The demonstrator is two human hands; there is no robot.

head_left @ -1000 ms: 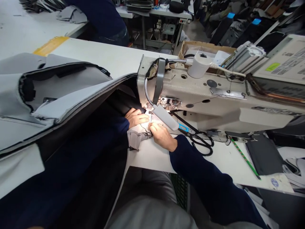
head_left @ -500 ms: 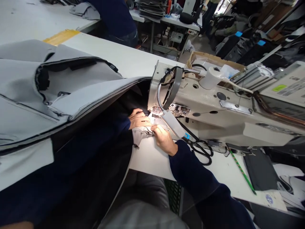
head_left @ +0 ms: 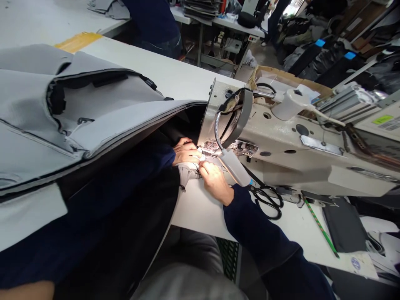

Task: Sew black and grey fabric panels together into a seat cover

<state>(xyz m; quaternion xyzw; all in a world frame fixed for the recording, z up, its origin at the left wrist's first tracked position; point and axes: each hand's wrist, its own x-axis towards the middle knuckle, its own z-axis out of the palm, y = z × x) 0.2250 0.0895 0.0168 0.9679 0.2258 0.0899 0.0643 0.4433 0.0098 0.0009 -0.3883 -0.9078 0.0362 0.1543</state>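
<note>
A grey and black padded fabric piece point(head_left: 137, 112) spreads over the table and sags toward my lap, its dark underside over my left sleeve. Fingers of my left hand point(head_left: 186, 153) lie flat on its light edge, close to the needle area of a sewing machine point(head_left: 281, 137). My right hand point(head_left: 215, 181) is closed in a pinch on the near end of this light fabric edge point(head_left: 188, 172). The fingertips of both hands nearly meet under a lit lamp point(head_left: 234, 167), which hides part of the stitching spot.
Black-handled scissors point(head_left: 268, 202) lie right of my right wrist. Farther right are a green striped stick point(head_left: 321, 227) and a dark flat pouch point(head_left: 345, 225). A cardboard box point(head_left: 290, 81) stands behind the machine. Across the table a person in dark blue point(head_left: 153, 23) is at work.
The view has shifted slightly, so the machine appears farther right. My hands stay on the fabric edge, and the light strip between them shows less.
</note>
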